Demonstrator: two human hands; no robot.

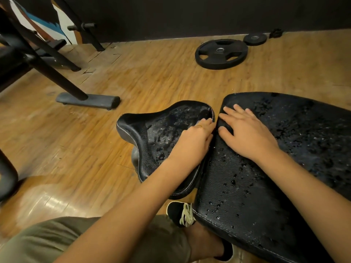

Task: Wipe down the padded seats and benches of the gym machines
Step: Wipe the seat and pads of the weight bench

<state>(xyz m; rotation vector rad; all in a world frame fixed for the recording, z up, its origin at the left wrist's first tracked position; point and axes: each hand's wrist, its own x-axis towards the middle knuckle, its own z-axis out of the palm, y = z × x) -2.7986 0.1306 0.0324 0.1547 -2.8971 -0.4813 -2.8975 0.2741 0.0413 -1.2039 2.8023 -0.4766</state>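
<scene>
Vinyl was wet: right hand [248, 133] lay flat, fingers spread, on bench [256, 205]; left hand [191, 143] grip at seat [144, 133] edge unclear. Overlapping passes were needed.

Padded pads: 2. The seat pad [152, 133] is at centre frame and the bench pad [266, 177] at lower right.
Hands: 2. Left hand [191, 141] and right hand [248, 133], both mid-frame.
Ring [199, 126]: 1, on a left-hand finger.
Weight plates: 2. The large plate [221, 54] is at upper right, with the small plate [255, 39] just right of it.
Dark object [276, 33]: 1, far upper right, too small to identify.
Shoe [180, 213]: 1 visible, bottom centre.
Foot bar [89, 100]: 1, left of centre.
Frame tubes, upper left: they overlap, so the count is unclear.
Droplets on both pads: many, not countable.
</scene>
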